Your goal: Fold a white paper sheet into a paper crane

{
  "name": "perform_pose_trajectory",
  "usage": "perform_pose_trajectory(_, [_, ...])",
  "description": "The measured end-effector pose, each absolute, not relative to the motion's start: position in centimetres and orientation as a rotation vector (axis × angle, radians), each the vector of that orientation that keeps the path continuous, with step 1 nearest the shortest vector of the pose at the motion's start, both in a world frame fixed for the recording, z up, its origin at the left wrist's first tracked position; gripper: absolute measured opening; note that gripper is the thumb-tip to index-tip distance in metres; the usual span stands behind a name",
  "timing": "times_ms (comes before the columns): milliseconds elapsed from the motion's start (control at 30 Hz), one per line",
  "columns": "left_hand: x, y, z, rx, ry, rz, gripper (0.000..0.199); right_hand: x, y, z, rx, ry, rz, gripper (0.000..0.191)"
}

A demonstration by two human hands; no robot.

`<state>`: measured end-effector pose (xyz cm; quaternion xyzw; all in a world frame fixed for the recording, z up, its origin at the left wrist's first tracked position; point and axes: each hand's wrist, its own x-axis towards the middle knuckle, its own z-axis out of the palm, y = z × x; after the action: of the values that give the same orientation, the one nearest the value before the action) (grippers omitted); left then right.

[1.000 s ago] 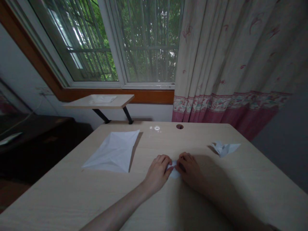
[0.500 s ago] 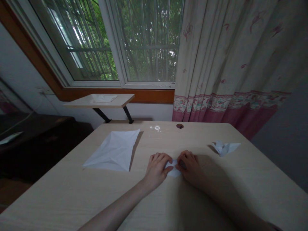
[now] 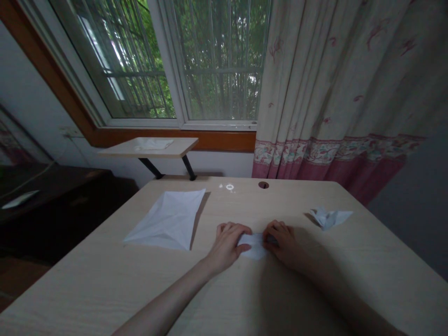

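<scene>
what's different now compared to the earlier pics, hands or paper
The bare right hand has moved a little to the right and the bare left hand slightly left, widening the gap, so more of the small white paper shows between them. Both hands stay at that paper. The large creased white sheet and the folded white paper shape stayed put.

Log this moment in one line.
left hand: touching small folded white paper | right hand: at its right edge | pale wooden table, left: creased white paper sheet | right: pointed folded white figure
</scene>
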<state>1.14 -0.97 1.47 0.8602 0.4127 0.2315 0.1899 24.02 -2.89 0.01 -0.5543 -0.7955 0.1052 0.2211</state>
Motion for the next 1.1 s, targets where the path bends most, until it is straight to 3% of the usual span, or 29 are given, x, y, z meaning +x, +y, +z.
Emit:
perform_pose_trajectory(567, [0.0,-0.8,2.2,2.474,0.928,0.621,0.028,26.1,-2.4,0.9,-1.429,-2.233,0.479,0.017])
perform_pose_trajectory(1100, [0.1,-1.1,2.0,2.81,0.756,0.5,0.029,25.5,-2.9,0.2,-1.155,-2.194,0.442,0.04])
